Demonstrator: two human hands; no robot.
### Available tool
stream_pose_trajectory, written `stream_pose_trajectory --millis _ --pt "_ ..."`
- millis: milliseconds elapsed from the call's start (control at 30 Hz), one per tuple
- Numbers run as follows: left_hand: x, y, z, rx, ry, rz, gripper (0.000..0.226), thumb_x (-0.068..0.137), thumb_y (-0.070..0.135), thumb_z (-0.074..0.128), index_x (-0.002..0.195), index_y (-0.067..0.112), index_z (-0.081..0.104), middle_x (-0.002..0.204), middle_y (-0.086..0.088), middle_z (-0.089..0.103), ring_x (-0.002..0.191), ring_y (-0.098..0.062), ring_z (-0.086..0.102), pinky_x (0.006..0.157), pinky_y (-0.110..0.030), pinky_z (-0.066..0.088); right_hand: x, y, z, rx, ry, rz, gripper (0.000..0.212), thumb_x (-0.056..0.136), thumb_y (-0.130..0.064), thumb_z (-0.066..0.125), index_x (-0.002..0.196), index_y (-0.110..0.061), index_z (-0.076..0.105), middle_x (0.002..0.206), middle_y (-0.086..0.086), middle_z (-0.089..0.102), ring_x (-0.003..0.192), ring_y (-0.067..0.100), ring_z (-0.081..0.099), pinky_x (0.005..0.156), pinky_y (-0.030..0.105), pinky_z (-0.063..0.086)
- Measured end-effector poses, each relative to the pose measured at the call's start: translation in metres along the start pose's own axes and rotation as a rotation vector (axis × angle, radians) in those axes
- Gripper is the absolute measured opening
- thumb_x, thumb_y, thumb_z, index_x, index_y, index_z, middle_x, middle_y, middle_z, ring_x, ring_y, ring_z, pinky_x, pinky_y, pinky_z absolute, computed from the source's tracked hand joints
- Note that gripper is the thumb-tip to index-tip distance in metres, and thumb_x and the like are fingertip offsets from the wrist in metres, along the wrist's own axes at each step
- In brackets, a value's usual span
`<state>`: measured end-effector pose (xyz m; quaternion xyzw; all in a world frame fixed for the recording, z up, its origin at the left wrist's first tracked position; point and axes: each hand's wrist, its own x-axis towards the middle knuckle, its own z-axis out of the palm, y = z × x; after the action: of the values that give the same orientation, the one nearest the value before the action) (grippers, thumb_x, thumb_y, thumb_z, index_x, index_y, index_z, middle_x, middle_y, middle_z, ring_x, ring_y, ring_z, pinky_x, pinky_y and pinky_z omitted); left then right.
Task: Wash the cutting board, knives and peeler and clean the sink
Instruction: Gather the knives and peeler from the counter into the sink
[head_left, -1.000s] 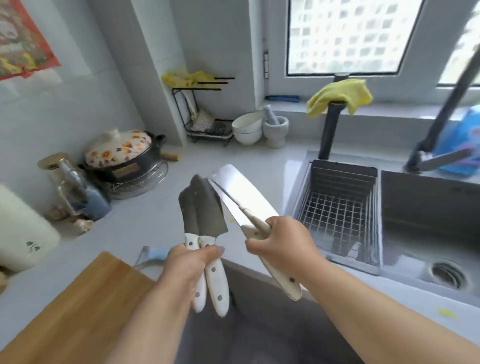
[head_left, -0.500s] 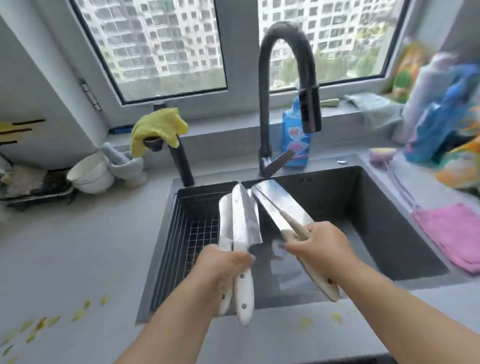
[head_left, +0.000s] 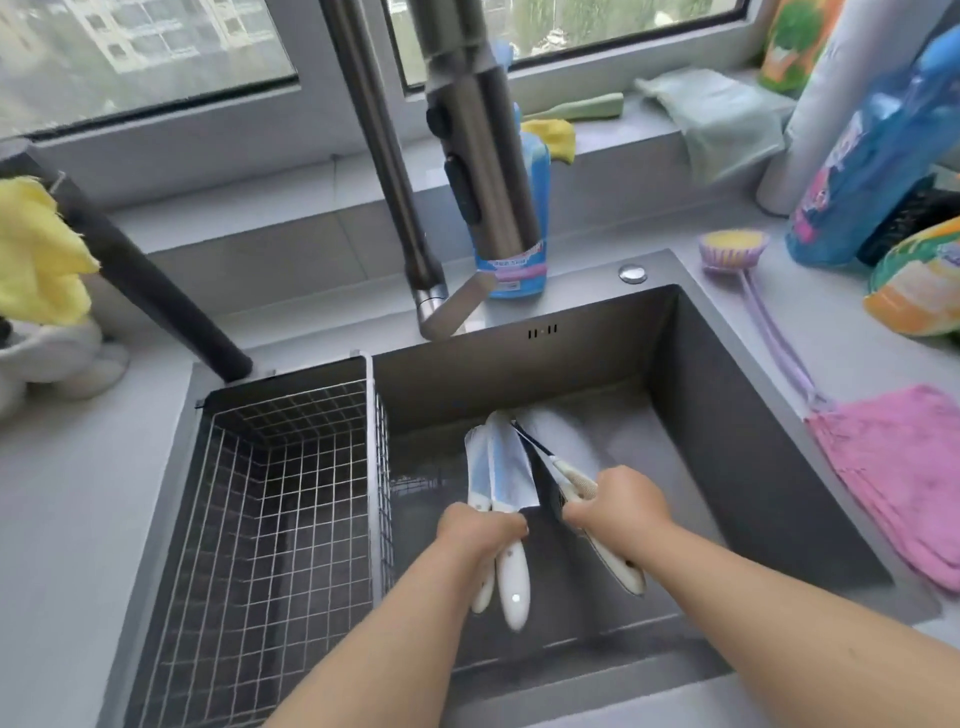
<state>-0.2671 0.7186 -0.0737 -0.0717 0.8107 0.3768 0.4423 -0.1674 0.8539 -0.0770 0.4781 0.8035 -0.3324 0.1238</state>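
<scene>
Both my hands are low inside the dark steel sink. My left hand grips two white-handled knives side by side, blades pointing away toward the sink's back wall. My right hand holds a wide cleaver by its white handle, together with a thin pale-handled peeler lying across the blade. The blade tips sit close to the sink floor. The cutting board is out of view.
A wire drain basket fills the sink's left part. The dark faucet hangs overhead, a blue soap bottle behind it. A pink cloth and a long-handled brush lie on the right counter; a yellow cloth hangs at left.
I have turned from the left counter to the sink. Both hands carried the knives, cleaver and peeler over the rim and lowered them into the basin.
</scene>
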Motion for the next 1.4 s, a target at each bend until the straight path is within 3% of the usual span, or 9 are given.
stream_pose_trajectory --millis 233,667,1100,1400 --pt "0.030 -0.015 0.020 0.042 0.001 -0.037 0.028 0.072 0.021 0.070 0.094 0.009 0.057 0.085 -0.008 0.066 0.074 -0.021 0.065 0.059 -0.027 0.045 0.024 0.009 0.023 -0.066 -0.037 0.006 0.022 0.072 -0.029 0.060 0.065 -0.017 0.044 0.068 -0.002 0.051 0.067 0.022 0.053 0.048 0.026 0.033" --pt "0.050 -0.029 0.029 0.037 0.032 -0.020 0.030 0.073 0.017 0.072 0.098 0.009 0.057 0.089 -0.007 0.067 0.075 -0.018 0.064 0.056 -0.026 0.043 0.038 0.012 0.041 -0.086 -0.064 0.005 0.021 0.074 -0.030 0.060 0.065 -0.018 0.044 0.066 -0.002 0.051 0.066 0.023 0.053 0.046 0.026 0.029" --pt "0.068 -0.043 0.034 0.018 0.022 -0.035 0.027 0.071 0.015 0.073 0.093 0.011 0.058 0.089 -0.007 0.068 0.079 -0.020 0.066 0.066 -0.028 0.048 0.040 0.016 0.046 -0.132 -0.084 -0.008 0.023 0.076 -0.028 0.059 0.066 -0.018 0.041 0.066 -0.003 0.048 0.068 0.023 0.051 0.045 0.024 0.029" --pt "0.076 -0.047 0.033 0.050 0.003 -0.068 0.038 0.066 0.021 0.077 0.098 0.010 0.058 0.092 -0.008 0.069 0.083 -0.023 0.067 0.072 -0.031 0.051 0.046 0.020 0.052 -0.197 -0.153 0.023 0.025 0.076 -0.029 0.060 0.066 -0.018 0.040 0.064 -0.004 0.047 0.066 0.022 0.052 0.046 0.023 0.030"
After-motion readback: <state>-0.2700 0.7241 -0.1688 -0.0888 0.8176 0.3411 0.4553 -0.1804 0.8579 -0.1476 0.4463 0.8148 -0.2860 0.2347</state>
